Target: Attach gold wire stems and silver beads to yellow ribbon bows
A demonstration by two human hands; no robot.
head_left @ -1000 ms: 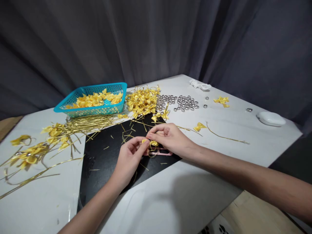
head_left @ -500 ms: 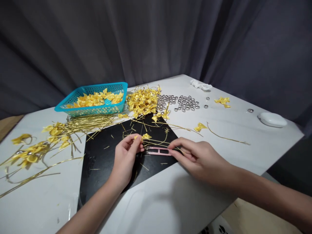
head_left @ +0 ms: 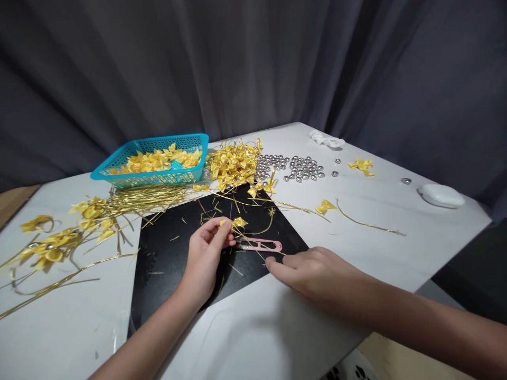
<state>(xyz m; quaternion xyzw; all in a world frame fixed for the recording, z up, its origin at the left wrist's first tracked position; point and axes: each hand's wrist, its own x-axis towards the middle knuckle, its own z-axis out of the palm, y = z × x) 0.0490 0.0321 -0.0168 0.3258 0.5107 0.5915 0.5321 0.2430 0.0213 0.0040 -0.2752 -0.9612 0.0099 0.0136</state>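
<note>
Hand, left point(head_left: 206, 248): thumb and forefinger pinched together on a yellow bow point(head_left: 239, 222), remaining fingers curled in beneath.
Hand, right point(head_left: 312, 269): low over the mat's near-right edge, forefinger extended, other fingers folded under; beside a thin gold strand point(head_left: 259, 254) slanting down from the bow. Cannot tell whether the fingertips grip it.
Bow: satiny, folded ribbon, above the middle of the mat, loops poking out past the left fingertips.
Snips point(head_left: 279, 246): pink, slim, rounded loop at one end; lying on the mat between the hands, tips just by the left fingers.
Mat point(head_left: 170, 274): black, flat, smooth, strewn with short gold clippings.
Strands in bundle point(head_left: 146, 199): straight, metallic gold, heaped in front of the basket.
Basket point(head_left: 204, 148): turquoise, perforated plastic, part filled with loose yellow ribbon pieces point(head_left: 158, 161).
Pile point(head_left: 233, 163): glossy yellow bows with gold ties, tangled, right of the basket.
Beads point(head_left: 304, 169): silver, domed, mirror-shiny, spread beside the pile.
Table point(head_left: 364, 211): white, smooth.
Curtain point(head_left: 237, 63): dark grey, hanging in soft vertical folds.
</note>
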